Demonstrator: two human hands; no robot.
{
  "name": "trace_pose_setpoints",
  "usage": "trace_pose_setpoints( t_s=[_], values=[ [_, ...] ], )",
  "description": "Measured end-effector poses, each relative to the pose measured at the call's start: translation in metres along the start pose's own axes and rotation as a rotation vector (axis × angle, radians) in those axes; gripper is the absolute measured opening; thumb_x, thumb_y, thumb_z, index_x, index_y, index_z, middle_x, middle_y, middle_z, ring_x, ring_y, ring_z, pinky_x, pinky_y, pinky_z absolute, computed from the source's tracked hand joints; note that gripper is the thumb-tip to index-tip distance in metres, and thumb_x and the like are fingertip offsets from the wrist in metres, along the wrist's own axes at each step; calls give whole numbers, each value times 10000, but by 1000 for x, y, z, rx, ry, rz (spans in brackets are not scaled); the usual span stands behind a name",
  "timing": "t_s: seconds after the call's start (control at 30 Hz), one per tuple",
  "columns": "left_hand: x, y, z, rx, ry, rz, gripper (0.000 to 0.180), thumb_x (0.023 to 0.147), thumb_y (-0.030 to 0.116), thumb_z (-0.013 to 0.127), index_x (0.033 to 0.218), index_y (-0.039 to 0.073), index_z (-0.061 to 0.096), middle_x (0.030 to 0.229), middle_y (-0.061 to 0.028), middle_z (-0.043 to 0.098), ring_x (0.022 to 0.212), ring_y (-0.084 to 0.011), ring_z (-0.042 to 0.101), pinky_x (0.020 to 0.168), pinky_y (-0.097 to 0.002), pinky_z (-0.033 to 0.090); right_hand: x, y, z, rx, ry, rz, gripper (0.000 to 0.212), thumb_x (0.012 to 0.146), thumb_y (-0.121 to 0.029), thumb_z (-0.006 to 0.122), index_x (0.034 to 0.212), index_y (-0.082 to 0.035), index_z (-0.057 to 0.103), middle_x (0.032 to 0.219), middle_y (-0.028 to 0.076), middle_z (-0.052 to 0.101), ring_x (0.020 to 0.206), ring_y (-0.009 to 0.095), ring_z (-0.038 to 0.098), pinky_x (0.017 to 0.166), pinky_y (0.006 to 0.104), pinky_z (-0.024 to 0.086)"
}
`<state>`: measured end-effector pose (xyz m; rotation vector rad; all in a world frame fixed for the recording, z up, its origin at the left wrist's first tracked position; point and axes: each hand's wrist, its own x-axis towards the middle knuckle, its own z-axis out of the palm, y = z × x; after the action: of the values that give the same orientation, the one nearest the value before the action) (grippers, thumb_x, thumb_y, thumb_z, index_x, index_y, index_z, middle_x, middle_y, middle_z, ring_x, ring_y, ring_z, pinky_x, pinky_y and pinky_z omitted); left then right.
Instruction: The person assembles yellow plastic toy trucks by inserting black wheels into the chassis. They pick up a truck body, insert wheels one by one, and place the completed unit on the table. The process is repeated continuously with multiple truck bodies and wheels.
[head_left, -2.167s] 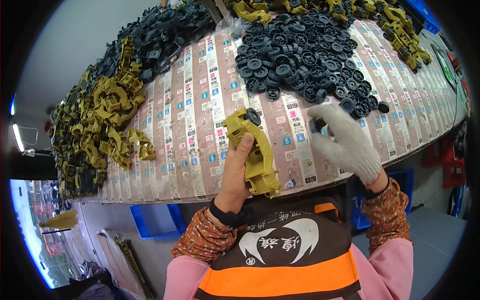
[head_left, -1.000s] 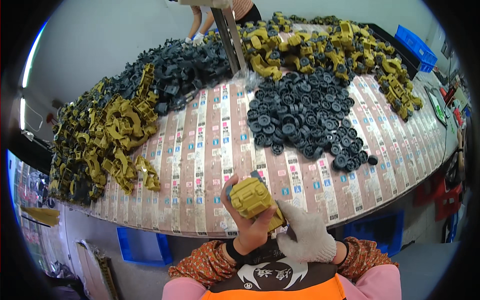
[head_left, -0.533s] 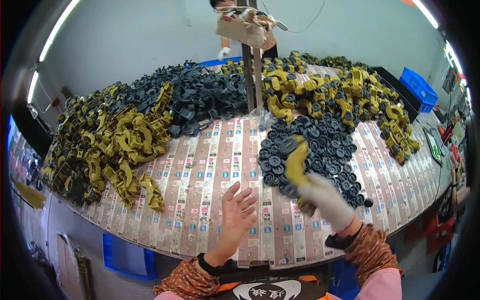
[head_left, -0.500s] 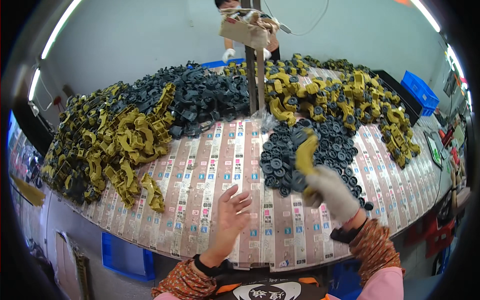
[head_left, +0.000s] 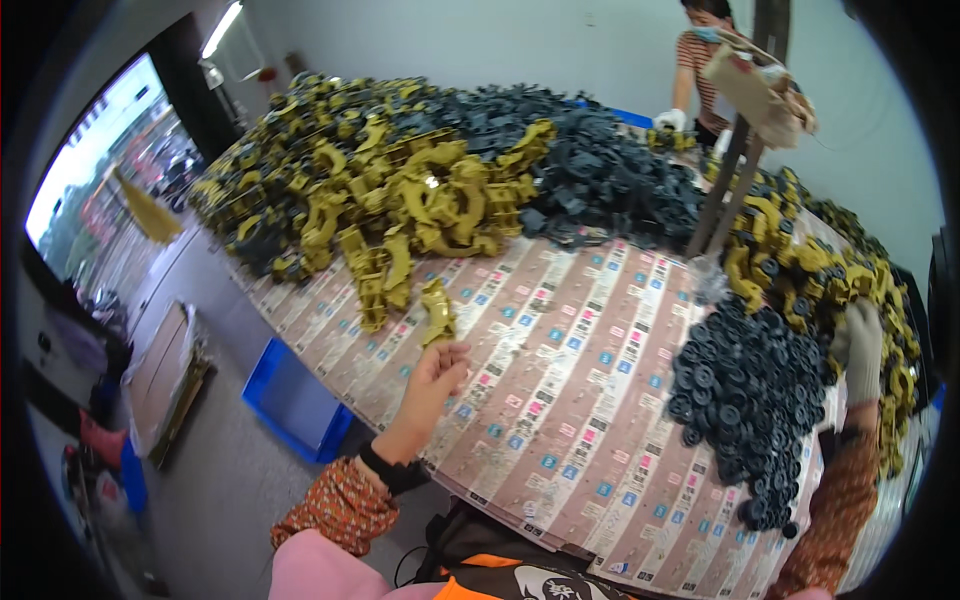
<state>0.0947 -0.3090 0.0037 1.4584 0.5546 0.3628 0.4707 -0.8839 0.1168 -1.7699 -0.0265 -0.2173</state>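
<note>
My bare left hand (head_left: pixel 432 378) is at the near end of a curved yellow plastic part (head_left: pixel 438 308), its fingers loosely bent and apart. The part lies on the table just in front of a heap of similar yellow parts (head_left: pixel 440 195). Far to the right, my right hand (head_left: pixel 860 345), in a pale work glove, is over yellow toy vehicle bodies with dark wheels (head_left: pixel 770 225). Its fingertips are partly hidden, and whether anything is in them does not show. Beside that hand spreads a pile of loose dark wheels (head_left: pixel 735 370).
Dark grey plastic parts (head_left: pixel 610 165) are heaped at the back. A post (head_left: pixel 735 190) rises from the table, with a plastic bag (head_left: pixel 710 280) at its foot. Across the table stands a person (head_left: pixel 700 80) in gloves. A blue crate (head_left: pixel 295 405) sits on the floor at left.
My view has turned left. My left hand has reached forward to the single yellow part. My right hand has carried a yellow vehicle body from above the wheels to the assembled ones at right.
</note>
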Motion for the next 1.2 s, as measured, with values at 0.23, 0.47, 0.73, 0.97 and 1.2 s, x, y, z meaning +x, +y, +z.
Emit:
trace_pose_setpoints(
  t_s=[0.23, 0.47, 0.73, 0.97, 1.2],
  values=[
    [112, -15, -119, 242, 543, 518, 320, 1012, 106, 661, 1318, 43, 593, 1101, -44, 628, 992, -141, 589, 883, -298, 490, -239, 6, 80, -567, -480, -431, 385, 893, 33, 631, 1277, 33, 647, 1176, 198, 689, 1071, 290, 674, 958, 380, 523],
    [212, -1, -209, 720, 765, 301, 712, 1034, 453, 678, 1602, 121, 405, 1529, -257, 441, 1389, -440, 441, 1192, -523, 301, -373, -3, 105, -774, -688, -485, 408, 961, -100, 705, 1349, 10, 645, 1373, 270, 634, 1250, 460, 624, 1030, 486, 534],
    [282, 0, -169, 568, 185, 290, 929, 923, 634, 725, 1615, 81, 447, 1602, -301, 450, 1497, -438, 428, 1219, -487, 368, -387, 11, 121, -893, -563, -627, 376, 970, -127, 661, 1319, 11, 662, 1331, 283, 645, 1198, 483, 618, 1025, 550, 510],
    [246, 18, -114, 657, 113, 94, 1005, 810, 683, 791, 1613, 172, 466, 1654, -336, 220, 1481, -513, 366, 1235, -553, 319, -384, 3, 127, -958, -550, -531, 391, 951, -116, 664, 1331, -25, 665, 1257, 263, 670, 1134, 478, 613, 968, 559, 513],
    [157, 23, -18, 950, -171, 118, 621, 818, 608, 769, 1365, 326, 686, 1535, -286, 446, 1444, -548, 401, 1195, -642, 327, -378, -8, 135, -962, -553, -528, 388, 948, -96, 664, 1330, -32, 665, 1214, 237, 680, 1083, 471, 627, 945, 545, 520]
  ],
)
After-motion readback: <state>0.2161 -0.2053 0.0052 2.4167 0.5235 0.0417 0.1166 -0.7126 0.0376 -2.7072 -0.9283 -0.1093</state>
